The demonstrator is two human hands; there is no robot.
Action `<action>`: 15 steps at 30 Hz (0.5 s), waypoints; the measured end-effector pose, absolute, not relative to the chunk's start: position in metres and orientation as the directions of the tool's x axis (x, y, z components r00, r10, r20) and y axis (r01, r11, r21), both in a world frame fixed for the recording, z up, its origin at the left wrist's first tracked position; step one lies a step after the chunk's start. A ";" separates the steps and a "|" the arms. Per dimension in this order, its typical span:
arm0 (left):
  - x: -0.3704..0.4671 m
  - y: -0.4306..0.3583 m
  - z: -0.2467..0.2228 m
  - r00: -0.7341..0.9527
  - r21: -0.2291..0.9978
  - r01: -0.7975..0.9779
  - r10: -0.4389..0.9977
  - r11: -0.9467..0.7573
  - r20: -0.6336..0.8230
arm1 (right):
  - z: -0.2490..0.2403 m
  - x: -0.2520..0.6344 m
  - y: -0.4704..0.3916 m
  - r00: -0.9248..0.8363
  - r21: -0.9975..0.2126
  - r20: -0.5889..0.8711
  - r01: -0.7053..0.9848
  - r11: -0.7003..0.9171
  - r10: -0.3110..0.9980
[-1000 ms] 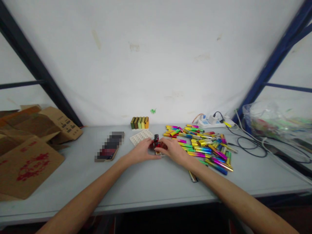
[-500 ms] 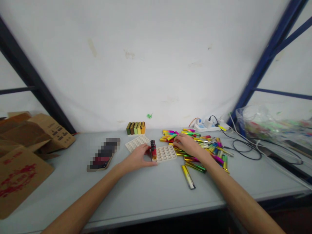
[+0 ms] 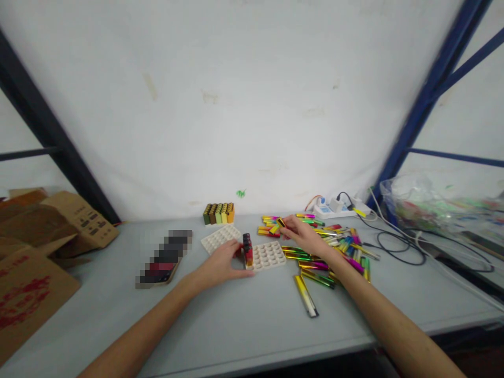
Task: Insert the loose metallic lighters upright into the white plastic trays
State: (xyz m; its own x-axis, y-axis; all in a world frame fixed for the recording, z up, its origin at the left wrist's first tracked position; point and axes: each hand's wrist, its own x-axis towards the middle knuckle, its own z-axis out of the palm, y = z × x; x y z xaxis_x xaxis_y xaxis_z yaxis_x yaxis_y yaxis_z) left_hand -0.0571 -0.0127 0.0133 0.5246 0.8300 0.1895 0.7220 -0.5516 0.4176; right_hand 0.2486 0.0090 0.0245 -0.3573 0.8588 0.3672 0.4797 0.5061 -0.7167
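My left hand is curved around the left end of a white tray with rows of holes. Its thumb lies stretched along the near edge, apart from the fingers. A short row of red lighters with black tops stands upright in that end, close to my fingertips. Over the far side of the loose pile, my right hand pinches a gold lighter with a dark end. Many shiny lighters in gold, green, purple and red lie beneath and around this hand.
A second holed tray lies behind my left hand, and a block of upright lighters stands by the wall. One yellow lighter lies in front. Further out are a blurred phone, cardboard boxes, a power strip and black cables.
My right hand has lifted slightly from the pile, and a gold lighter now shows raised in its fingers. My left hand stays beside the tray. The whole view has shifted a little.
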 end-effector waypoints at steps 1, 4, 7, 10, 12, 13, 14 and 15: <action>-0.057 -0.013 0.014 0.522 0.419 0.722 0.831 -0.551 0.194 | 0.026 0.245 0.007 -0.373 -0.787 0.352 0.378 0.487 0.858; -0.057 -0.014 0.015 0.515 0.439 0.714 0.834 -0.546 0.199 | 0.031 0.233 -0.001 -0.439 -0.907 0.298 0.147 0.395 0.848; -0.057 -0.015 0.015 0.519 0.454 0.706 0.833 -0.543 0.190 | 0.033 0.223 -0.009 -0.459 -0.948 0.255 0.054 0.314 0.851; -0.058 -0.015 0.015 0.516 0.455 0.709 0.836 -0.539 0.186 | 0.033 0.216 -0.014 -0.490 -0.956 0.238 0.036 0.293 0.838; -0.058 -0.015 0.014 0.513 0.452 0.709 0.836 -0.541 0.195 | 0.034 0.213 -0.016 -0.498 -0.955 0.229 0.054 0.293 0.836; -0.058 -0.015 0.014 0.515 0.448 0.709 0.834 -0.545 0.198 | 0.035 0.211 -0.017 -0.479 -0.954 0.229 0.063 0.293 0.848; -0.058 -0.015 0.014 0.519 0.443 0.709 0.831 -0.548 0.199 | 0.035 0.210 -0.018 -0.446 -0.955 0.232 0.066 0.290 0.865; -0.058 -0.014 0.014 0.523 0.440 0.709 0.829 -0.552 0.197 | 0.035 0.209 -0.018 -0.401 -0.955 0.240 0.064 0.289 0.884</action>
State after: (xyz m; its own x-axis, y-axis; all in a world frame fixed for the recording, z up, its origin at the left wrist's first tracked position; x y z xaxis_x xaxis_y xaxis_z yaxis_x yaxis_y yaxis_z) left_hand -0.0576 -0.0144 0.0140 0.5232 0.8291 0.1972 0.7087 -0.5518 0.4396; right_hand 0.2090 -0.0179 0.0354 -0.4006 0.8842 0.2404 0.0645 0.2889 -0.9552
